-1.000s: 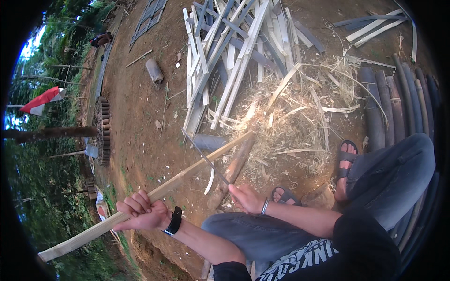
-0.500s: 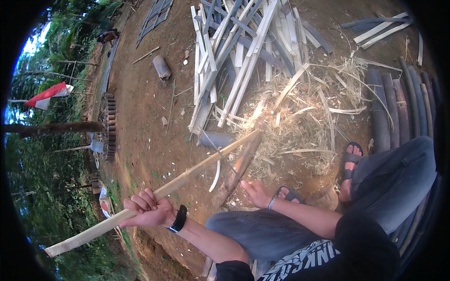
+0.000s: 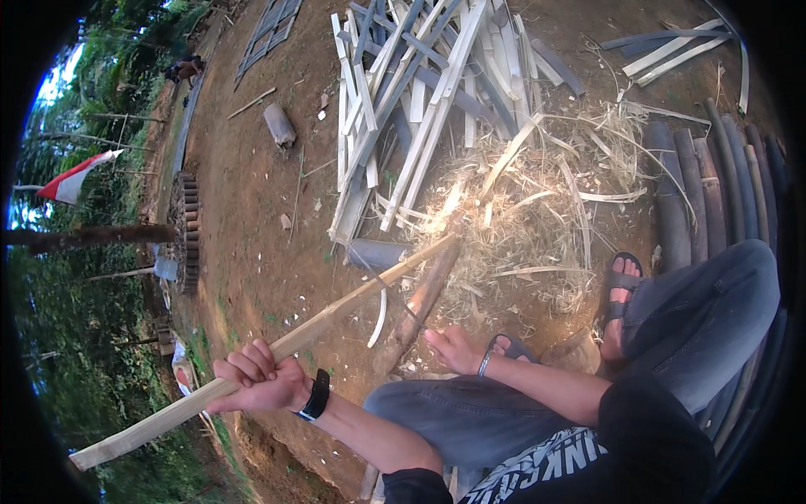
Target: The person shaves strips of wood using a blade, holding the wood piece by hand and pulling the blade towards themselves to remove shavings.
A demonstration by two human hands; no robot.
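Observation:
My left hand [image 3: 259, 380] is closed around a long, pale bamboo strip [image 3: 327, 319], which runs slantwise from the lower left. The strip's far end lies at the top of a brown log [image 3: 428, 290] on the ground. In my right hand [image 3: 453, 349], closed near my knee, is a knife [image 3: 406, 308]; its handle is mostly hidden by the fingers. The thin, dark blade crosses the strip partway between my left hand and the log. A curled, pale shaving [image 3: 379, 319] lies beneath the blade.
Shavings [image 3: 546, 227] are heaped beyond the log. Behind them lies a stack of split bamboo [image 3: 437, 92]. Bamboo poles [image 3: 697, 193] line the right side. A short bamboo piece [image 3: 378, 252] and another cut section [image 3: 279, 126] rest on the dirt. My sandalled feet [image 3: 617, 294] are near the shavings.
The blade has shifted slightly toward me along the bamboo strip. Both hands keep their holds. The whole view has moved a little.

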